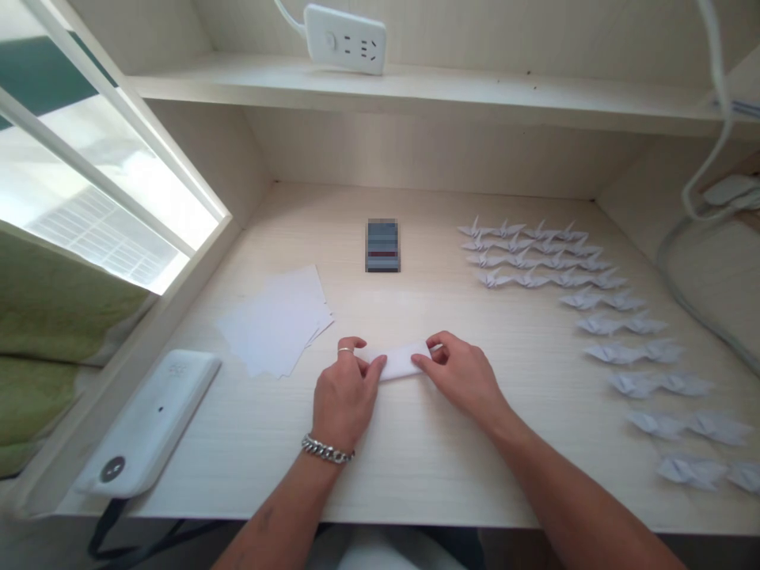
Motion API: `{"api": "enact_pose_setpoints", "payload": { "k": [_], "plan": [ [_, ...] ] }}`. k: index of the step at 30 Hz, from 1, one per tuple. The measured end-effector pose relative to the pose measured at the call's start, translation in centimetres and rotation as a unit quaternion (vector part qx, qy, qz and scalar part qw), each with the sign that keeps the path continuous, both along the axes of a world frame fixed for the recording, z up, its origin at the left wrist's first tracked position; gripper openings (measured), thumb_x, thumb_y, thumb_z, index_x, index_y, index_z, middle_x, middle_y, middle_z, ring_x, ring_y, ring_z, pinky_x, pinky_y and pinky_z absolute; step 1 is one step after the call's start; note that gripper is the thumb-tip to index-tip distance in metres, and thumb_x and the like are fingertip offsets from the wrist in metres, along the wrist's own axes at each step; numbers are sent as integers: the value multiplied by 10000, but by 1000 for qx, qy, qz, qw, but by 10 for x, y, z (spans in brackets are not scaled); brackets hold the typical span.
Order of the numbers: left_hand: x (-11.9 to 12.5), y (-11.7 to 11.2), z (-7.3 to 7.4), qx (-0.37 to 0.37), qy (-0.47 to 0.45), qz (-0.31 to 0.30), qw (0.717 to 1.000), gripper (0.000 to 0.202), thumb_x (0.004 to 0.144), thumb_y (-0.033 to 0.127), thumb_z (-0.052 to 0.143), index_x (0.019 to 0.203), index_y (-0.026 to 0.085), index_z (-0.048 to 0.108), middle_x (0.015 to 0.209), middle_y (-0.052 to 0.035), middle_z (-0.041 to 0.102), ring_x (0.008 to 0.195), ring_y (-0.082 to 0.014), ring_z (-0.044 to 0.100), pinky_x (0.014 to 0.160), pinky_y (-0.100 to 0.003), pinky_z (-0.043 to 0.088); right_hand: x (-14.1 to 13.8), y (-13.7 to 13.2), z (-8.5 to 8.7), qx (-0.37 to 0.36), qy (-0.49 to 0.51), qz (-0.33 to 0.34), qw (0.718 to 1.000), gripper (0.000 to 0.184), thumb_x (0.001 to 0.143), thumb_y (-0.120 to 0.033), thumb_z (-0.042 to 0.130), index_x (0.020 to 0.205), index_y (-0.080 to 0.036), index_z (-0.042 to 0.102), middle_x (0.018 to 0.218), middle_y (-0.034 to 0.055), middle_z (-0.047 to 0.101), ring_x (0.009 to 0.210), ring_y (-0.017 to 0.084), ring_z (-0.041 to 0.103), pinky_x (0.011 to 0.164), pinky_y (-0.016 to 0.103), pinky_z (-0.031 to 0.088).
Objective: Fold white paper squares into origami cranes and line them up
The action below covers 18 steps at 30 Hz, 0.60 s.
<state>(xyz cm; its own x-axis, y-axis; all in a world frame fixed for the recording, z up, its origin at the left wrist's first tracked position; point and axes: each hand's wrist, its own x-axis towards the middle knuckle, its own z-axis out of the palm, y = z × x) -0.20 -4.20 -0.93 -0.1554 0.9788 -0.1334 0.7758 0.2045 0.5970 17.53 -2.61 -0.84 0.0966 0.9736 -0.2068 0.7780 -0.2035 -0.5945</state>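
Note:
A white sheet of paper (pixel 401 361), folded into a narrow strip, lies just above the desk between my hands. My left hand (pixel 349 388) pinches its left end with the thumb on top; a ring and a chain bracelet are on this side. At the other end my right hand (pixel 460 368) grips the strip between thumb and curled fingers. To the left, a loose stack of white paper sheets (pixel 276 321) is fanned out on the desk. Rows of folded white paper cranes (pixel 546 257) stand on the right.
A blurred dark rectangular object (pixel 383 245) lies at the back middle. At the left edge rests a white box-shaped device (pixel 157 423) with a dark cable. Above, a shelf (pixel 451 87) carries a white power strip (pixel 345 39). A white cable (pixel 716 119) hangs at the right, and a window is at the left.

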Motion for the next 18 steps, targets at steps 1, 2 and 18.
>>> {"api": "enact_pose_setpoints", "payload": {
  "k": [1,2,18],
  "plan": [
    [0,0,0,-2,2,2,1000,289,851,385,540,1088,228,483,678,25,696,692,-219,669,616,-299,402,0,0,1,-4,-1,-2,1000,210,752,-411,656,907,-270,633,753,-22,705,715,185,630,635,288,386],
    [0,0,0,-2,4,3,1000,289,850,385,543,1086,230,484,671,28,694,687,-216,669,615,-297,402,0,1,1,-7,-1,-5,1000,212,748,-416,659,899,-272,621,743,-27,701,708,183,627,629,287,383],
    [-1,0,-1,-5,-4,17,1000,306,841,393,566,1096,227,533,655,37,691,673,-200,664,630,-295,416,-1,7,3,-24,-42,0,999,236,741,-449,632,718,-241,522,675,-36,653,618,164,565,558,273,334]
  ]
}}
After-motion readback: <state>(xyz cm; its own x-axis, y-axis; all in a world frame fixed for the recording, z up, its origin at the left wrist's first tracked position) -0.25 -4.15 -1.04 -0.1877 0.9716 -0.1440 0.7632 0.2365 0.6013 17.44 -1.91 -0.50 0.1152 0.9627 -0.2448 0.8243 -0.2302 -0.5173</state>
